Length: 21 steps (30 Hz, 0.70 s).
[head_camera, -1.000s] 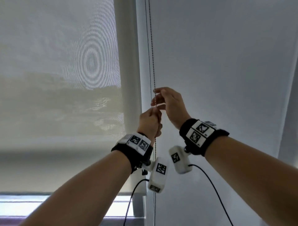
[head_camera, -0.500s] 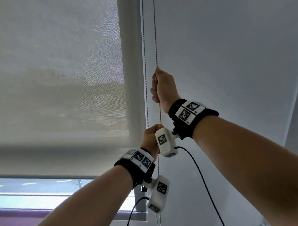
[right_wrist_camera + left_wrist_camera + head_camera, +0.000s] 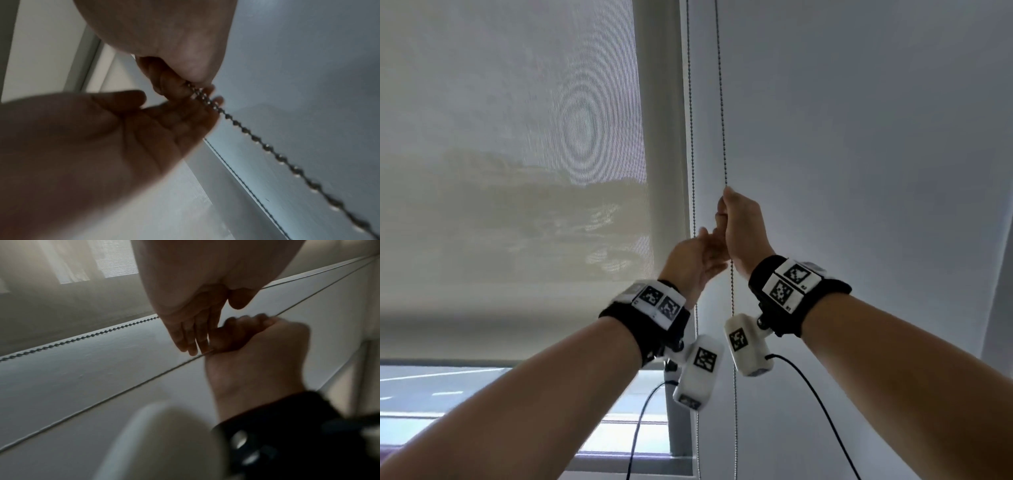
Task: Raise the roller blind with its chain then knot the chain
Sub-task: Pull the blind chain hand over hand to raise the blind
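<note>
The pale translucent roller blind covers most of the window; its bottom bar hangs low. The bead chain drops as two strands beside the frame. My right hand grips the right strand in a fist, seen close in the right wrist view with fingers curled round the chain. My left hand is just below and left of it, open, its straight fingers reaching to the right hand and holding nothing. The left strand hangs free behind it.
A strip of uncovered window glass shows under the blind. The grey window frame post stands behind the chain, and a plain white wall fills the right side. Black cables trail from the wrist cameras.
My left hand has let go of the chain, opened and risen to the right hand. The right hand keeps its grip and has come down a little. The blind's bottom bar sits slightly higher.
</note>
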{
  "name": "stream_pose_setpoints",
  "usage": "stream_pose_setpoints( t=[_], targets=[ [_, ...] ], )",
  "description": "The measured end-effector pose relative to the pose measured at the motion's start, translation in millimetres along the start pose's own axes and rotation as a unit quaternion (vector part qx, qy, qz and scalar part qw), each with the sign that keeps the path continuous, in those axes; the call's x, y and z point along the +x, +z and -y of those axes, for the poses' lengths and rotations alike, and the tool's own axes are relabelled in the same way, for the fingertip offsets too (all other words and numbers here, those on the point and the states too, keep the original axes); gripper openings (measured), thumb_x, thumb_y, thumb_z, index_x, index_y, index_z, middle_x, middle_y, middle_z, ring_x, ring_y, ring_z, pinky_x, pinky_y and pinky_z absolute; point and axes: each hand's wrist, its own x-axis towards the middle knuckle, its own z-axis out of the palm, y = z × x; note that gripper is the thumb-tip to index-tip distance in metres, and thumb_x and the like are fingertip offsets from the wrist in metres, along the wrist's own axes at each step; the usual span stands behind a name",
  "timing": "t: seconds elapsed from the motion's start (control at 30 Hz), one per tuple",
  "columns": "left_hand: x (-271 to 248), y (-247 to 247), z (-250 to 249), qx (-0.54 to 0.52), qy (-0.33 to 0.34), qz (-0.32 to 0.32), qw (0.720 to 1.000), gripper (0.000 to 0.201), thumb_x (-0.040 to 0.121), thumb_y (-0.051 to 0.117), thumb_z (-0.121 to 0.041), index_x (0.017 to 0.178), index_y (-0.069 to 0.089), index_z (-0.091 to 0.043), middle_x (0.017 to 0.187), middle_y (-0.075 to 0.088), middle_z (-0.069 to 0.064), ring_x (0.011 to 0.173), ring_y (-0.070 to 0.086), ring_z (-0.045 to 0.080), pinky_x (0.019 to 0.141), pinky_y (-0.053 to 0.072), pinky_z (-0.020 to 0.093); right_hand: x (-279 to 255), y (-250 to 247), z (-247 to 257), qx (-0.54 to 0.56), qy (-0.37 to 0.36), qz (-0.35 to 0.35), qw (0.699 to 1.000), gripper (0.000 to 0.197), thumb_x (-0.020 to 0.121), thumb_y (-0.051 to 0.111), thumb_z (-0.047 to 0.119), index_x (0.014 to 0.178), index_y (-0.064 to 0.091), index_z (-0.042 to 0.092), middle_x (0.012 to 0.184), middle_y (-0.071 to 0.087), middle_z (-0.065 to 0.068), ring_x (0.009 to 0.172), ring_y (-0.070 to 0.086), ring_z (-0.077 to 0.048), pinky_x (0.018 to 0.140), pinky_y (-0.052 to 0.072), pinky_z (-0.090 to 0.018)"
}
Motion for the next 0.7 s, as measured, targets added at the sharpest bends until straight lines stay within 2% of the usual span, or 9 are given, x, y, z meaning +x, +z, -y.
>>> stream_pose_setpoints(
  t=[0.07,0.1,0.17,0.23,0.33,0.43,0.53,0.63,0.7],
  targets=[
    [2.2,4.5,-19.2,-0.011,0.016,0.016,1.0,0.046,0.1,0.031,-0.029,0.093,0.065,0.001,0.086,0.067,0.017,0.08,0.063,0.028,0.083,0.051,0.04,-7.6,-3.2,-8.8,-0.021,0.005,-0.001,1.0,0.043,0.102,0.035,0.028,0.062,0.047,0.017,0.044,0.039,0.009,0.038,0.034,-0.006,0.045,0.03,-0.021],
    [4.3,7.9,-28.6,-0.017,0.022,0.017,0.999,0.046,0.1,0.032,-0.03,0.098,0.064,0.003,0.091,0.067,0.019,0.084,0.063,0.029,0.083,0.051,0.039,-13.2,-4.3,-13.1,-0.003,0.02,0.008,1.0,0.042,0.103,0.034,0.027,0.065,0.049,0.015,0.043,0.04,0.009,0.035,0.034,-0.004,0.041,0.029,-0.019],
    [10.2,15.7,-44.3,-0.026,0.024,0.015,0.999,0.046,0.099,0.032,-0.032,0.109,0.06,0.004,0.104,0.067,0.02,0.097,0.064,0.03,0.092,0.05,0.039,-26.3,-6.1,-22.4,0.054,0.051,0.025,0.997,0.04,0.104,0.034,0.025,0.065,0.041,0.015,0.044,0.032,0.007,0.033,0.026,-0.004,0.035,0.024,-0.015],
    [15.4,22.9,-52.7,-0.025,0.026,0.02,0.999,0.048,0.1,0.029,-0.034,0.113,0.058,0.003,0.109,0.066,0.02,0.102,0.063,0.03,0.097,0.047,0.041,-38.1,-7.6,-35.0,0.062,0.059,0.032,0.996,0.041,0.104,0.034,0.024,0.064,0.032,0.018,0.05,0.025,0.003,0.036,0.02,-0.005,0.037,0.022,-0.017],
    [17.8,31.6,-54.6,-0.034,0.02,0.034,0.999,0.05,0.1,0.026,-0.037,0.102,0.061,-0.001,0.094,0.067,0.016,0.087,0.064,0.028,0.091,0.049,0.041,-52.0,-11.9,-56.6,0.038,0.038,0.027,0.998,0.042,0.104,0.033,0.02,0.063,0.029,0.018,0.056,0.025,0.001,0.045,0.022,-0.007,0.045,0.025,-0.019],
    [18.3,38.2,-49.2,-0.034,0.01,0.026,0.999,0.049,0.099,0.027,-0.037,0.092,0.064,-0.006,0.078,0.064,0.009,0.07,0.06,0.022,0.073,0.049,0.035,-62.8,-17.4,-73.6,0.021,0.018,0.013,1.0,0.044,0.104,0.035,0.018,0.061,0.029,0.019,0.059,0.026,0.0,0.054,0.025,-0.011,0.055,0.026,-0.026],
    [20.2,41.2,-44.4,-0.033,0.004,0.023,0.999,0.044,0.099,0.03,-0.037,0.085,0.062,-0.009,0.064,0.056,0.002,0.055,0.048,0.014,0.055,0.038,0.026,-70.5,-20.6,-84.5,0.068,0.041,-0.002,0.997,0.043,0.101,0.042,0.023,0.06,0.031,0.02,0.059,0.026,0.0,0.054,0.024,-0.012,0.055,0.025,-0.028],
    [20.5,41.7,-41.6,-0.029,0.009,0.015,0.999,0.041,0.098,0.033,-0.038,0.076,0.057,-0.013,0.049,0.041,-0.005,0.043,0.03,0.01,0.046,0.023,0.024,-75.4,-21.0,-90.7,0.15,0.086,0.014,0.985,0.036,0.081,0.055,0.04,0.059,0.032,0.022,0.06,0.026,-0.001,0.053,0.024,-0.015,0.054,0.022,-0.031],
    [18.8,42.9,-39.8,-0.017,0.027,0.003,0.999,0.04,0.098,0.034,-0.037,0.067,0.05,-0.017,0.044,0.031,-0.007,0.039,0.021,0.009,0.042,0.016,0.022,-76.7,-19.8,-94.7,0.167,0.098,0.025,0.981,0.036,0.076,0.058,0.043,0.055,0.035,0.024,0.055,0.029,0.004,0.05,0.026,-0.011,0.053,0.023,-0.03]
  ],
)
